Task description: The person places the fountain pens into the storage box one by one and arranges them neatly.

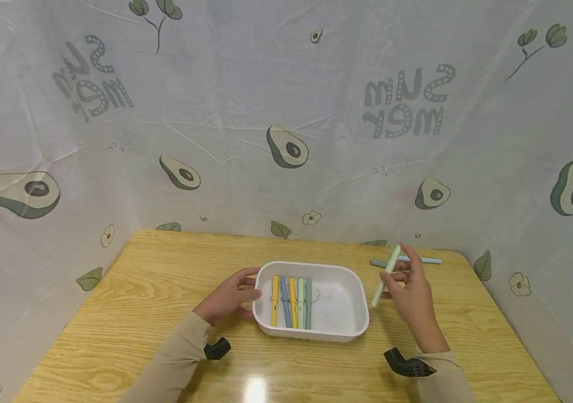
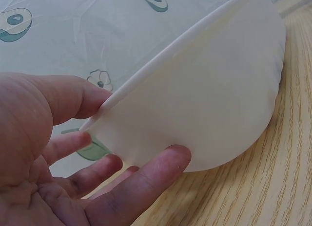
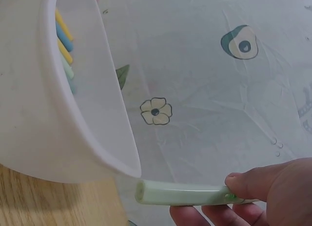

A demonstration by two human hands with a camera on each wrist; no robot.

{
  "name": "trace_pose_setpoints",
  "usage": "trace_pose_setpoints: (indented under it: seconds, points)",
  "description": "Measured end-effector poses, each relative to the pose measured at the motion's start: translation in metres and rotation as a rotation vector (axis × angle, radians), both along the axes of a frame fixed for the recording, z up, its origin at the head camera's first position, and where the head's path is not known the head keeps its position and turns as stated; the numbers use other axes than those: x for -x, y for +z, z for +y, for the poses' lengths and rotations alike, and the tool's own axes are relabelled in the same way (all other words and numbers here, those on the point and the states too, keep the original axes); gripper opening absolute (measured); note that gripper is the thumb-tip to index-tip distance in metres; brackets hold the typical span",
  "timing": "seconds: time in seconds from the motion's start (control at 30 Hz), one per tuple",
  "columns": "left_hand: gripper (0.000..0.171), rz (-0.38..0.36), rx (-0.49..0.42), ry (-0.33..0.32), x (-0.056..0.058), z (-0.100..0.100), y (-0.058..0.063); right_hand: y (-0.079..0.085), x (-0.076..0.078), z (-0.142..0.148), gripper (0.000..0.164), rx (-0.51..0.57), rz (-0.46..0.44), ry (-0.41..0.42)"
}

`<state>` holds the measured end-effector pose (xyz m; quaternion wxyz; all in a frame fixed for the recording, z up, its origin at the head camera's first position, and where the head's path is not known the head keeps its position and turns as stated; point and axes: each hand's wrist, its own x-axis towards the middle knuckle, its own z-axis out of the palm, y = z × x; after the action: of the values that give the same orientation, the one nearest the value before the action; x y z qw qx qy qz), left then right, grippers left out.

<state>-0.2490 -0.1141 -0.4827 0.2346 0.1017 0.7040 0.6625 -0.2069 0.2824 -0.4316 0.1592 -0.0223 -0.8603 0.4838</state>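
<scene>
Pale green pen (image 1: pixel 386 276) is pinched between the fingers of the right hand (image 1: pixel 411 291), just right of the white tray (image 1: pixel 346 330). The tray's left end is touched by the relaxed, spread left hand (image 1: pixel 228 296). Five pens (image 1: pixel 291 302) lie inside.

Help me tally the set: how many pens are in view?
8. Five lie side by side in the white tray, one light green pen is in the right hand, two lie on the table behind it.

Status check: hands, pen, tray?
Left hand steadies white plastic tray at its left rim. Right hand pinches pale green pen just right of tray. Nothing between them.
</scene>
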Motion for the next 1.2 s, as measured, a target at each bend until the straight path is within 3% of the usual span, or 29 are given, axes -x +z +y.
trace_pose_setpoints:
  seconds: [0.4, 0.7, 1.2]
  points:
    - [0.060, 0.002, -0.019, 0.006, 0.0016, 0.0001, -0.0029, -0.0004, -0.0001, 0.0020, 0.084, 0.087, -0.035, -0.037]
    - [0.061, -0.003, -0.031, 0.033, 0.0038, 0.0015, -0.0073, -0.0032, 0.0022, 0.0049, 0.083, 0.088, -0.040, -0.035]
    - [0.066, 0.016, -0.016, 0.025, 0.0031, 0.0014, -0.0055, -0.0008, 0.0002, 0.0001, 0.084, 0.152, -0.059, -0.044]
